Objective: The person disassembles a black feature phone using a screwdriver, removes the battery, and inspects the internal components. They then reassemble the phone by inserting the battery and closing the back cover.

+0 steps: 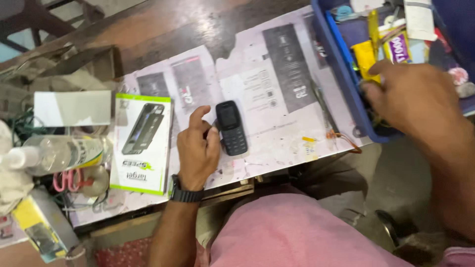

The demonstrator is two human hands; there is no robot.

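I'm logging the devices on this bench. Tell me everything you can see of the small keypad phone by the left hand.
The keypad phone is a small dark candy-bar handset, plastic by its look, with a dark unlit screen above rows of buttons. It lies flat, face up, top pointing away from the person, on the printed paper sheet covering the bench. The left hand rests against its left edge, fingers curled at its side. Its casing appears closed and whole.

Lying flat at left on the workbench: a white rectangular box [142, 144] edged in bright green, picturing a dark phone case. Just beyond its far left corner, a plain white card [72, 108]. At centre, a small dark keypad phone [231, 128] with its screen blank. Far right, inside the blue tray [341, 64]: a purple-and-white label [399, 48] beside yellow packets [365, 58]. Near left corner: a yellow-and-grey packet [42, 228].
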